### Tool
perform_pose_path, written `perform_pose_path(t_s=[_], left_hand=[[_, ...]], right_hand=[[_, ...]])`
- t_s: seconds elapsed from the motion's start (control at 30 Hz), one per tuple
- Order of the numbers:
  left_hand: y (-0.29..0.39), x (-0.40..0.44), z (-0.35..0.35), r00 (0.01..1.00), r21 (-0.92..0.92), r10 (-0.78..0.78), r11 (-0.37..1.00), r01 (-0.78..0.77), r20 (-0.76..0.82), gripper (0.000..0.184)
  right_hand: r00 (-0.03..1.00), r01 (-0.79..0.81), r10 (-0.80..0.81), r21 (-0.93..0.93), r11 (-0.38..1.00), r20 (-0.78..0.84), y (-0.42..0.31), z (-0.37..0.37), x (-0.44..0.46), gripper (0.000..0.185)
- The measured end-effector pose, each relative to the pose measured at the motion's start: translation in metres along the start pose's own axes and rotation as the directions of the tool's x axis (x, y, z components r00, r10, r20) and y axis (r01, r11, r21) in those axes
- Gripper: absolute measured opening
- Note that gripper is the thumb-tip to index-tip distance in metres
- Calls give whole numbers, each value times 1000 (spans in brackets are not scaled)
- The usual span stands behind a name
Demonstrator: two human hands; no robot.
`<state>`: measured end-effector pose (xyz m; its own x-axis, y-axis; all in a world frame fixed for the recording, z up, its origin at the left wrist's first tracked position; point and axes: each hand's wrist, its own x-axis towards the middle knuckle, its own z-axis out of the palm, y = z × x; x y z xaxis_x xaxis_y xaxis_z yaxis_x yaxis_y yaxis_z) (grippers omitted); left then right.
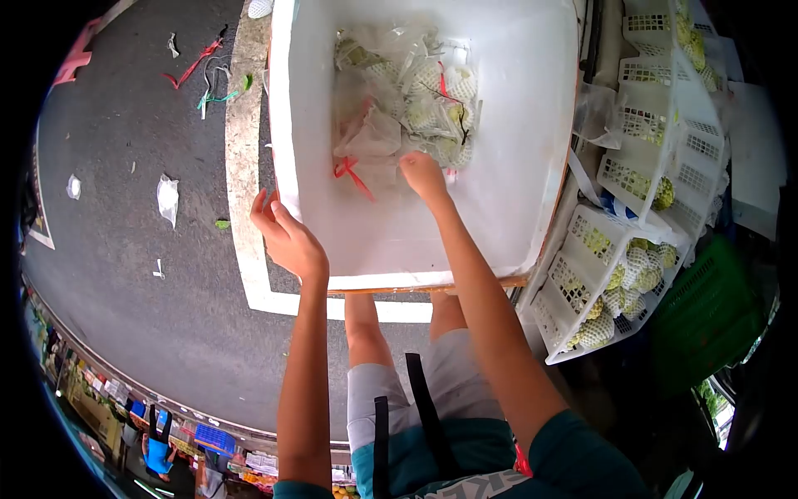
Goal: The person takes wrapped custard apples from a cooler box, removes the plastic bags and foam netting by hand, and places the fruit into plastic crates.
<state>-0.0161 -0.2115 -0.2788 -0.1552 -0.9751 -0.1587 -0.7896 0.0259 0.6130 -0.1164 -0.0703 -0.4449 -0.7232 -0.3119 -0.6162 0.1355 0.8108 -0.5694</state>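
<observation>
A deep white foam box [515, 208] stands in front of me. At its bottom lie pale green fruits in white foam nets [424, 112], mixed with crumpled clear plastic bags [374, 133] and a red tie [353, 176]. My right hand [424, 176] reaches into the box, its fingers curled closed at the near edge of the bags and fruits. What it grips, if anything, is hidden. Beside the box's left rim is my left hand [291, 239], thumb and fingers apart, holding nothing; whether it touches the rim I cannot tell.
On the right, white plastic crates [582, 245] hold netted green fruits [636, 279], with a green crate [706, 312] beside them. Litter, including a white plastic scrap [168, 200] and red string [199, 66], lies on the asphalt at left. A person in blue [158, 453] is far off at lower left.
</observation>
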Motion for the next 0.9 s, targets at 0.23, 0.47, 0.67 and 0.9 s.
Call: perform_pose_path(t_s=[0.23, 0.47, 0.67, 0.9], left_hand=[[-11, -1, 0, 993, 6, 114, 993, -114, -7, 35], [-5, -4, 4, 988, 41, 157, 987, -156, -12, 32], [-9, -3, 2, 966, 150, 259, 954, -259, 15, 31], [-12, -1, 6, 946, 253, 323, 916, -312, -3, 30]], right_hand=[[891, -298, 334, -158, 941, 306, 79, -3, 37, 35], [936, -324, 322, 13, 946, -144, 102, 63, 62, 43], [998, -43, 52, -315, 948, 21, 50, 5, 21, 30], [978, -2, 3, -1, 1000, 209, 3, -91, -50, 23]])
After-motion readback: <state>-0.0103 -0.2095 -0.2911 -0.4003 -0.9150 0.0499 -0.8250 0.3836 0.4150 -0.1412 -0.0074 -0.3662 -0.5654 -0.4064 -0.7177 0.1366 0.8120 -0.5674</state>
